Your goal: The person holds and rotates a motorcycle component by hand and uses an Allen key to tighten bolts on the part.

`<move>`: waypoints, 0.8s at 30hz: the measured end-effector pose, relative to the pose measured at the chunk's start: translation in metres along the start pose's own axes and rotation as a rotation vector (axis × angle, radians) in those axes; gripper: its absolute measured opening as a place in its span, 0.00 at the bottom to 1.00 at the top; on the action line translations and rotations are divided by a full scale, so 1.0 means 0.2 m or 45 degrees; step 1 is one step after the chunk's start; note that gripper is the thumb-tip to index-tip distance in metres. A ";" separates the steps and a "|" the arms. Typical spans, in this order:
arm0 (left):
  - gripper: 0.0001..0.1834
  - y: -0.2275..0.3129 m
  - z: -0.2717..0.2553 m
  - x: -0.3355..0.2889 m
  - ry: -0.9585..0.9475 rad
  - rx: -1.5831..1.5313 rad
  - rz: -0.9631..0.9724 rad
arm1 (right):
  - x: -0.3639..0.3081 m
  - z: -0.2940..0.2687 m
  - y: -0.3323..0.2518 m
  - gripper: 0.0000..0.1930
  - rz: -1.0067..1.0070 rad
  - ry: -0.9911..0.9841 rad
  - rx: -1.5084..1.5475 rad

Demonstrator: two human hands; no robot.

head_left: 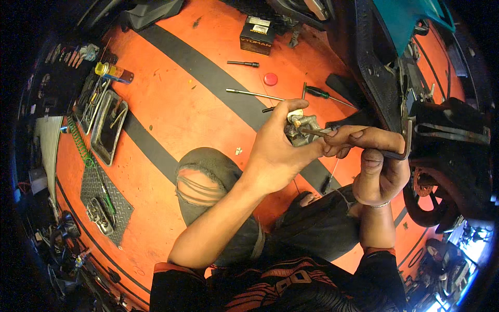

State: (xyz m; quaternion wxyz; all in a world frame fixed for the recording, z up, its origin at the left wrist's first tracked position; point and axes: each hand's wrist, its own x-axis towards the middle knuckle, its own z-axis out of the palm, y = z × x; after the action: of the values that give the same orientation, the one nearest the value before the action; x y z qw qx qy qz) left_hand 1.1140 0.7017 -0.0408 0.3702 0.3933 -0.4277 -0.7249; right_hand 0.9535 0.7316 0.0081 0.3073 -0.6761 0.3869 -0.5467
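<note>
My left hand (273, 156) is closed around a small grey metal part with a brass fitting, which looks like a carburetor (310, 124). A bent hex key (408, 136) lies in my right hand (382, 166), its short leg standing up at the far right. The fingers are wrapped along its long leg, whose other end reaches the metal part between my hands. Whether the tip sits inside a screw is too small to tell. Both hands are raised over my knees, the right fingertips close to the left fingers.
On the orange floor (161, 93) lie a green-handled screwdriver (318, 92), a red cap (270, 79), a long metal rod (253, 94) and a black box (257, 35). To the left are a metal tray (96, 136) and a spray can (113, 73). Dark vehicle bodywork (366, 62) stands close right.
</note>
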 end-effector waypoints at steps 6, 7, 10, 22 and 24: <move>0.35 -0.02 -0.01 0.00 0.047 0.025 0.005 | 0.05 -0.01 0.01 0.08 -0.127 -0.160 -0.196; 0.35 -0.02 -0.01 0.01 0.050 0.021 0.006 | 0.05 -0.01 0.01 0.07 -0.251 -0.204 -0.273; 0.35 -0.01 0.00 0.01 0.077 0.083 0.025 | 0.07 -0.02 -0.03 0.08 -0.180 -0.246 -0.268; 0.37 -0.07 0.02 0.01 0.081 0.144 0.086 | 0.08 -0.03 -0.04 0.08 -0.216 -0.314 -0.274; 0.36 -0.07 0.01 0.00 0.072 0.153 0.086 | 0.08 -0.02 -0.04 0.13 -0.224 -0.259 -0.307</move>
State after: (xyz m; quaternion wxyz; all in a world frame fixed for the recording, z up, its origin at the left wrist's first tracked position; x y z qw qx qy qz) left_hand 1.1085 0.7069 -0.0527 0.3820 0.4206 -0.4727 -0.6736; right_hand 0.9525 0.7224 0.0246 0.2124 -0.7911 0.3558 -0.4499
